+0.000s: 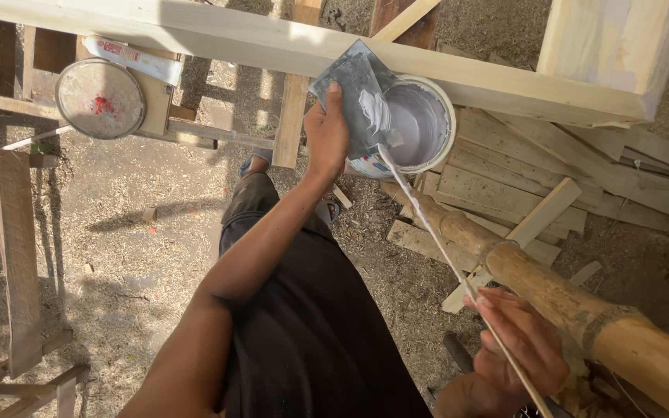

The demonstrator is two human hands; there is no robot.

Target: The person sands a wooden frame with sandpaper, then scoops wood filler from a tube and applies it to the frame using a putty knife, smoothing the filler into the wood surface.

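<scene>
1. Since the flat grey scraper looks like thin sheet metal smeared with pale putty, I judge it light, stiff and a little slick where it is coated; the bare upper corner is the best place to take it.
2. Closed around that scraper, the left hand pinches it, thumb on top, so the blade lies just ahead of the grip, tilted over the rim of the open paint can.
3. Holding whitish paste, the can sits just right of that grip, touching the blade and tucked under a long timber beam.
4. Lower right, the right hand has its fingers curled on a thin pale stick, light and springy by its look, whose far tip reaches the can.
5. Beside this grip lies a thick bamboo pole, over stacked planks.
6. Far left of both grips, a round lid with a red blot rests on a wooden frame.
</scene>
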